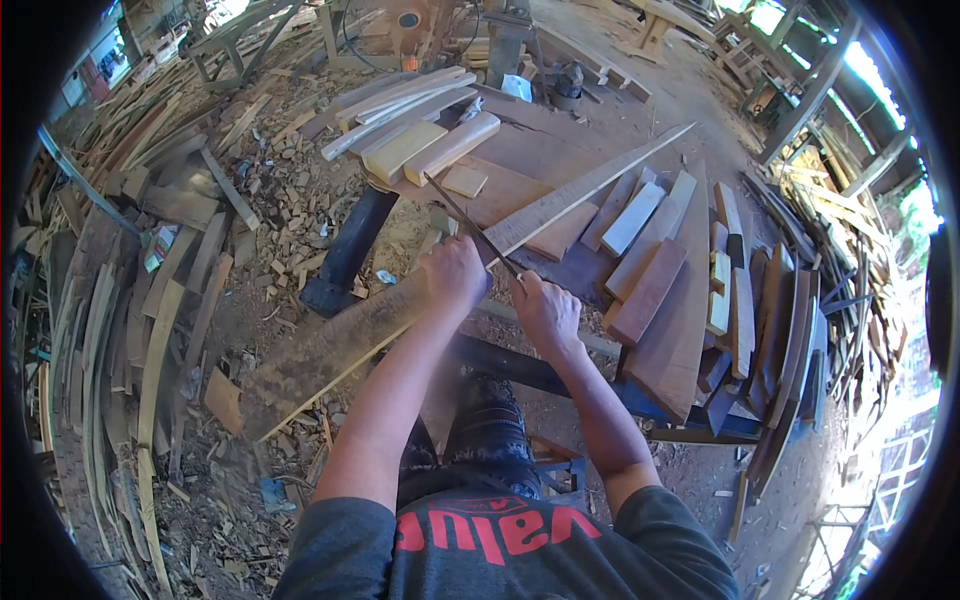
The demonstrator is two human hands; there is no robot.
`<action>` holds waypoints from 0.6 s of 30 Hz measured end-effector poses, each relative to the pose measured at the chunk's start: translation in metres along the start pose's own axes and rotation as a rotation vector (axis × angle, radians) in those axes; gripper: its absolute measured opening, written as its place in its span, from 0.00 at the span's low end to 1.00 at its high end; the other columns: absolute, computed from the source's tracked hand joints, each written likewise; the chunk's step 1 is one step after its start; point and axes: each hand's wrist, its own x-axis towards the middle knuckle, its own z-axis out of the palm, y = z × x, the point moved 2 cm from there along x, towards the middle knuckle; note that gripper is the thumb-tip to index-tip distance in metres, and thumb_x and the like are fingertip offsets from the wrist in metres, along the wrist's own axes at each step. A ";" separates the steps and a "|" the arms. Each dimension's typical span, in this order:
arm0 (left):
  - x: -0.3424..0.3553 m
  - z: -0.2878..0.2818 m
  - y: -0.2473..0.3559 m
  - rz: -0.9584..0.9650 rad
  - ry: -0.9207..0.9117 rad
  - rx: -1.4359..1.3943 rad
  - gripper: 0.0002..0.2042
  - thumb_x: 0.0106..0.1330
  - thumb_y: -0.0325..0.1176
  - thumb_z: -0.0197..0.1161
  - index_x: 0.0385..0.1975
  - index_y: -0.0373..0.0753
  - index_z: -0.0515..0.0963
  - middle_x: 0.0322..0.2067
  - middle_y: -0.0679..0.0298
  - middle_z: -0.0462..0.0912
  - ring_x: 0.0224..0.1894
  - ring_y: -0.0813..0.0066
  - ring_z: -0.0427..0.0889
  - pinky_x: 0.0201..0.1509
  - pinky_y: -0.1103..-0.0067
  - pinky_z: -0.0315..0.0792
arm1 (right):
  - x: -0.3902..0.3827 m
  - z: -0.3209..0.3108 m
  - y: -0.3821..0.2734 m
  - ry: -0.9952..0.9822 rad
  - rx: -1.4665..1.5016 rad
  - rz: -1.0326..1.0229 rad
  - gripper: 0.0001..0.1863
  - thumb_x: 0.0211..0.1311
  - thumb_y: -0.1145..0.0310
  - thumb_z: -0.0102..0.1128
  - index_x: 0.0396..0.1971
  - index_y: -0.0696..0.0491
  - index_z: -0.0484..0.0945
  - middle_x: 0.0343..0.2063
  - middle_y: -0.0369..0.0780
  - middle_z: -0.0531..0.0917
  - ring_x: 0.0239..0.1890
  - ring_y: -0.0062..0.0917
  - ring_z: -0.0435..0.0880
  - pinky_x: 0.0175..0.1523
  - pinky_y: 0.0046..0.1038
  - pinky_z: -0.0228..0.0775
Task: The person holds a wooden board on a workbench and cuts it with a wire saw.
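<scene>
A long, rough wooden board (370,325) lies slantwise in front of me, from the lower left to the far right. My left hand (456,270) is closed over it near its middle. Just to the right, my right hand (547,312) grips the near end of a hand saw (468,222). Its narrow dark blade shows almost edge-on, pointing away to the upper left across the board. The teeth cannot be made out, and my fingers hide the handle.
Beyond the board stands a workbench top (515,125) with several planks (455,145). More wood blocks (648,290) lie to the right. A dark post-like beam (352,245) slants at the left. Wood scraps (290,200) litter the floor, with stacked timber (110,330) along the left.
</scene>
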 end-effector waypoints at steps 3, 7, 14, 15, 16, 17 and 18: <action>-0.001 0.001 -0.003 -0.013 0.006 0.001 0.10 0.57 0.31 0.60 0.39 0.39 0.76 0.34 0.61 0.82 0.40 0.64 0.83 0.44 0.62 0.73 | -0.024 -0.007 0.014 -0.025 -0.023 -0.005 0.17 0.67 0.54 0.51 0.25 0.51 0.74 0.18 0.45 0.81 0.22 0.42 0.83 0.27 0.44 0.73; -0.002 -0.003 -0.006 -0.020 -0.006 0.024 0.12 0.55 0.32 0.62 0.39 0.39 0.76 0.35 0.61 0.82 0.40 0.64 0.83 0.44 0.61 0.72 | -0.066 -0.024 0.030 -0.061 -0.028 0.049 0.17 0.67 0.54 0.51 0.25 0.51 0.74 0.18 0.45 0.81 0.22 0.42 0.83 0.27 0.43 0.73; 0.001 0.000 0.003 -0.022 -0.012 -0.025 0.11 0.56 0.31 0.61 0.38 0.39 0.76 0.35 0.60 0.83 0.41 0.63 0.83 0.45 0.60 0.72 | -0.003 0.000 0.005 0.020 -0.005 -0.009 0.16 0.67 0.55 0.52 0.25 0.50 0.73 0.17 0.45 0.81 0.22 0.43 0.83 0.27 0.44 0.74; 0.000 0.001 0.000 -0.023 -0.016 -0.014 0.10 0.56 0.31 0.61 0.38 0.39 0.76 0.35 0.60 0.83 0.41 0.63 0.83 0.45 0.60 0.73 | 0.000 0.002 0.001 0.025 0.010 -0.025 0.16 0.67 0.55 0.52 0.25 0.50 0.73 0.17 0.45 0.81 0.22 0.43 0.83 0.28 0.44 0.74; 0.001 0.002 -0.002 -0.026 -0.014 -0.012 0.10 0.56 0.31 0.61 0.38 0.39 0.76 0.35 0.60 0.83 0.41 0.63 0.83 0.45 0.60 0.73 | -0.003 0.001 0.001 0.026 0.013 -0.028 0.16 0.67 0.55 0.52 0.25 0.50 0.73 0.17 0.45 0.81 0.22 0.43 0.83 0.28 0.44 0.74; 0.001 0.004 -0.005 -0.020 -0.003 -0.013 0.10 0.56 0.31 0.60 0.38 0.39 0.76 0.35 0.60 0.83 0.41 0.63 0.83 0.45 0.60 0.73 | -0.011 -0.002 0.005 0.001 -0.003 -0.011 0.16 0.67 0.55 0.52 0.25 0.50 0.73 0.17 0.45 0.81 0.22 0.42 0.83 0.28 0.44 0.74; 0.001 0.006 -0.007 -0.016 0.005 -0.017 0.10 0.56 0.31 0.60 0.38 0.39 0.76 0.35 0.60 0.83 0.41 0.63 0.83 0.45 0.61 0.73 | -0.022 -0.006 0.010 -0.028 -0.020 0.004 0.16 0.67 0.54 0.52 0.25 0.50 0.73 0.17 0.45 0.81 0.22 0.42 0.83 0.29 0.43 0.74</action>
